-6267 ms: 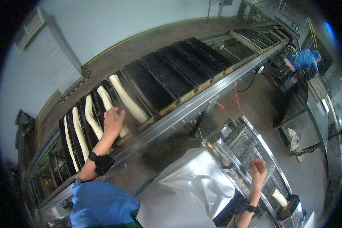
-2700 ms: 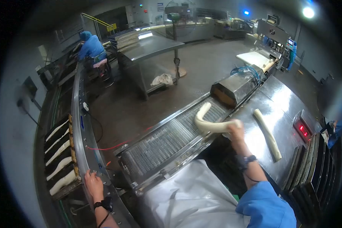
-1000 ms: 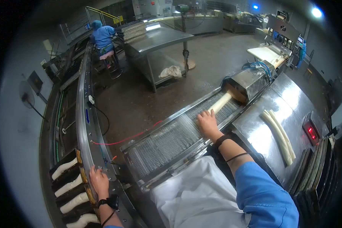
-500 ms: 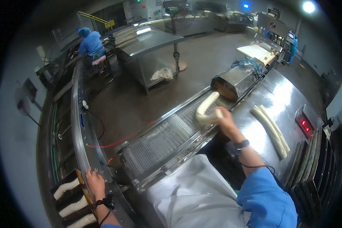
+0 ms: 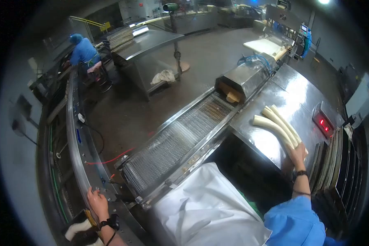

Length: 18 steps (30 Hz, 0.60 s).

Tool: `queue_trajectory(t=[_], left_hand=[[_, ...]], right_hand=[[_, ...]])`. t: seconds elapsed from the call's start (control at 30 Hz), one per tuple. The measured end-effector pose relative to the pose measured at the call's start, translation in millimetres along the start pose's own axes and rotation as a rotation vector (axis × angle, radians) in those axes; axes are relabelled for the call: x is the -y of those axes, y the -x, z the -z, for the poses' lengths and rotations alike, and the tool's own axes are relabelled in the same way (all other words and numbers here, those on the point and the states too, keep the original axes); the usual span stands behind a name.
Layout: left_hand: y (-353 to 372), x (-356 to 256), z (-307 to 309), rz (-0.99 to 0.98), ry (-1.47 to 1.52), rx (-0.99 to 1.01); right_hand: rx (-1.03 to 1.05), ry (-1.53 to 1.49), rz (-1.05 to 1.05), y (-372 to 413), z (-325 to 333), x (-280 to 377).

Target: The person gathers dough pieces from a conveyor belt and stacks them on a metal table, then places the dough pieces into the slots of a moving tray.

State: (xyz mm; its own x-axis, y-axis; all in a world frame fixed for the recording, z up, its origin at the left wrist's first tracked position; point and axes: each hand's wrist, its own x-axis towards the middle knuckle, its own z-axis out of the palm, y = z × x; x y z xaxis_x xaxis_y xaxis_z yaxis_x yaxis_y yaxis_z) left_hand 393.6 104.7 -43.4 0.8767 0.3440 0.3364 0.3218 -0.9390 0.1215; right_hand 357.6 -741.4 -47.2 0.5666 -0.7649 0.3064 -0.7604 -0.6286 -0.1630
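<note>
My right hand [image 5: 298, 153] grips the near end of a pale dough roll [image 5: 270, 125] that lies in a curve on the steel table. Two more dough rolls [image 5: 283, 121] lie close beside it, their near ends partly hidden by my hand. On the left, my left hand [image 5: 98, 203] rests with its fingers apart on the metal rail [image 5: 74, 143], holding nothing. Just below it, pale dough pieces [image 5: 78, 229] sit in a dark tray, cut off by the picture's edge.
A mesh conveyor [image 5: 172, 141] runs between my hands, with a dough end [image 5: 233, 97] showing at its metal hood [image 5: 244, 80]. A red-digit scale [image 5: 324, 123] and upright stacked trays [image 5: 336, 172] are at right. A co-worker [image 5: 86, 55] is at far left.
My right hand has carried the dough roll from the conveyor to the steel table, beside the two others. My left hand stays on the rail. The view has shifted, and another dough end shows under the hood.
</note>
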Motion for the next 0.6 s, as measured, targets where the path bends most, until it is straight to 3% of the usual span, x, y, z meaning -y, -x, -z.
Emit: queue_trajectory(t=[0.03, 0.07, 0.3, 0.37, 0.4, 0.6], left_hand=[[0, 2, -2, -0.013, -0.008, -0.013], [-1, 3, -3, -0.024, -0.008, -0.009], [-1, 4, -5, 0.004, -0.007, -0.007], [-1, 5, -6, -0.009, -0.010, -0.003], [0, 5, -8, -0.020, 0.000, -0.040], [1, 11, -16, -0.042, 0.039, -0.100]], right_hand=[[0.270, -0.026, -0.069, -6, 17, 9], [0.317, -0.063, -0.057, -16, 8, 6], [0.295, 0.009, -0.044, -46, -11, 69], [0.217, -0.045, 0.052, -49, -14, 82], [0.302, -0.035, 0.063, -52, -14, 86], [0.239, 0.070, 0.199, -16, -6, 116]])
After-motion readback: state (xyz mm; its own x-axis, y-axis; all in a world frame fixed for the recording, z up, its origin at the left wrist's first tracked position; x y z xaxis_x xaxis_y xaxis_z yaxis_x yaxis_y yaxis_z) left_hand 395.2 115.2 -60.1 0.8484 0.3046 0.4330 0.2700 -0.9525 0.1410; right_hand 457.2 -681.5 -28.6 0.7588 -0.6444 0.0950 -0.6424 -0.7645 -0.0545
